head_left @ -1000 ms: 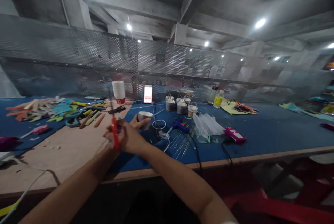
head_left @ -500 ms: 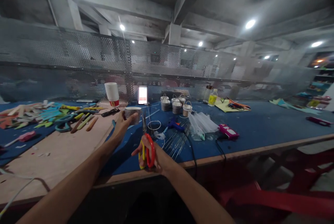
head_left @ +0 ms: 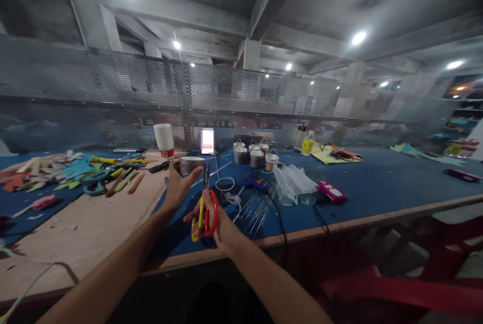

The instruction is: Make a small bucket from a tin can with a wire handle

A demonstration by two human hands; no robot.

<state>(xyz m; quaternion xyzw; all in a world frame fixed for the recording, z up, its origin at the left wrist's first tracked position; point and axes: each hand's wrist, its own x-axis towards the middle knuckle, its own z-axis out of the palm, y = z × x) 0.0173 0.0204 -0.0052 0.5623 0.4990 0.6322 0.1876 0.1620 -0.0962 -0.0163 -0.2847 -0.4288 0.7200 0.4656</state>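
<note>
My left hand (head_left: 177, 183) grips a small grey cup (head_left: 190, 167) with a pale rim, fingers round its left side and thumb across the front. Just to the right, my right hand (head_left: 213, 223) holds scissors (head_left: 206, 216) with one red and one yellow handle loop. Their blades point up and away, close beside the cup; whether they touch it I cannot tell. Beyond the hands stand several small grey buckets with thin handles (head_left: 257, 157). A blue glue gun (head_left: 255, 183) lies to the right of the scissors, near a loop of white cord (head_left: 225, 183).
A stack of paper cups (head_left: 163, 139) and a lit phone screen (head_left: 208, 141) stand at the back. Left lie coloured scraps (head_left: 71, 165) and teal-handled scissors (head_left: 96, 180). To the right are thin sticks (head_left: 258, 211), clear plastic (head_left: 292, 183), a magenta device (head_left: 332, 192) and a yellow bottle (head_left: 308, 144).
My right hand and the scissors have shifted slightly left and up, with the blades now nearer the cup's right side. The cup stays in my left hand, its front showing more fully.
</note>
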